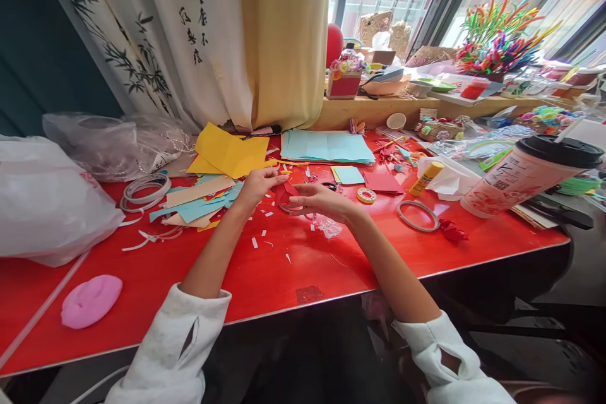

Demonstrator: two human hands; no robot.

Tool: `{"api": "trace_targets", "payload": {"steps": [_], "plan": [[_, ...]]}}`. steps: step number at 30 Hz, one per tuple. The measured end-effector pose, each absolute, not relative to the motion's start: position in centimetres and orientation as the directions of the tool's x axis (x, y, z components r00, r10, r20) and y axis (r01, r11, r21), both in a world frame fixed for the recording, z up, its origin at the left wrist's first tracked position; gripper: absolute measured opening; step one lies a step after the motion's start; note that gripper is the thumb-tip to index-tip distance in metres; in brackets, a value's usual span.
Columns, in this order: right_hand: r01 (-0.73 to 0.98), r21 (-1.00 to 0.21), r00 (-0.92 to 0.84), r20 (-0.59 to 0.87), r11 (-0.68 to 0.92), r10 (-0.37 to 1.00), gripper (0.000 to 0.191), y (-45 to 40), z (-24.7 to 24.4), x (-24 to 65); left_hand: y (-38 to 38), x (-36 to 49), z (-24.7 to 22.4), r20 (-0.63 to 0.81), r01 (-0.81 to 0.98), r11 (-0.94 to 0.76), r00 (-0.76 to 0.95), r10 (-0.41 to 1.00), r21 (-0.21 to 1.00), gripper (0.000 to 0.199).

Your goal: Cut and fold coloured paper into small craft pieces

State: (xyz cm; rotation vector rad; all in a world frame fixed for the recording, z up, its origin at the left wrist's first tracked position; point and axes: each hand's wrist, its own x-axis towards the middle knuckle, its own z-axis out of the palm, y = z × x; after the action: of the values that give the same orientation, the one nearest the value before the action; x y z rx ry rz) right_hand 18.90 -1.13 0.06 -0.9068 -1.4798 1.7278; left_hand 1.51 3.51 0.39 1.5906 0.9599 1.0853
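Note:
A small folded piece of red paper (285, 192) is held between my two hands over the middle of the red table. My left hand (259, 187) pinches its upper left side with thumb and fingertips. From the right, my right hand (324, 202) grips its lower edge, fingers closed around it. White paper scraps (254, 242) lie scattered below and around my hands. Just behind my right hand are black-handled scissors (328, 186), partly hidden, and a roll of tape (366, 196). Small light blue sheets (349, 175) and red paper squares (383, 182) lie beyond.
Yellow paper (231, 148), a light blue stack (326, 146) and coloured strips (199, 199) lie around. A glue stick (427, 178), a ring (418, 215) and a tall drink cup (525, 177) stand right. Left are a white plastic bag (52, 196) and a pink lump (91, 301).

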Motion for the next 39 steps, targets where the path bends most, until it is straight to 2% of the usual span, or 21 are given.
{"api": "trace_targets", "payload": {"steps": [4,11,16,22,27,34,39], "plan": [[-0.061,-0.995,-0.447,-0.04,-0.075,0.894,0.027,-0.9,-0.5,18.0,3.1,2.1,0.4,0.189,0.165,-0.28,0.421,0.887,0.946,0.035],[-0.03,-0.989,-0.419,-0.117,-0.143,0.901,0.019,-0.6,-1.4,17.8,3.3,2.6,-0.4,0.147,0.168,-0.242,0.443,0.885,0.956,0.032],[-0.067,-0.99,-0.456,-0.082,-0.126,0.886,0.016,-0.5,-1.3,17.9,3.5,2.6,-0.5,0.166,0.197,-0.27,0.424,0.89,0.942,0.033],[-0.039,-0.992,-0.415,-0.091,-0.117,0.905,0.013,-0.3,-1.4,18.4,2.9,3.1,-0.3,0.209,0.194,-0.314,0.426,0.881,0.929,0.03],[0.031,-0.992,-0.47,-0.119,-0.119,0.874,0.017,-0.5,-0.9,18.3,2.2,3.5,-0.3,0.265,0.222,-0.35,0.339,0.903,0.91,0.03],[0.1,-0.983,-0.47,-0.186,-0.157,0.863,0.019,-1.2,0.3,18.5,2.3,3.5,-0.2,0.251,0.203,-0.347,0.386,0.888,0.915,0.033],[0.111,-0.979,-0.491,-0.206,-0.173,0.847,0.02,-1.4,0.6,18.4,2.2,3.5,-0.2,0.288,0.218,-0.359,0.3,0.91,0.907,0.036]]}}
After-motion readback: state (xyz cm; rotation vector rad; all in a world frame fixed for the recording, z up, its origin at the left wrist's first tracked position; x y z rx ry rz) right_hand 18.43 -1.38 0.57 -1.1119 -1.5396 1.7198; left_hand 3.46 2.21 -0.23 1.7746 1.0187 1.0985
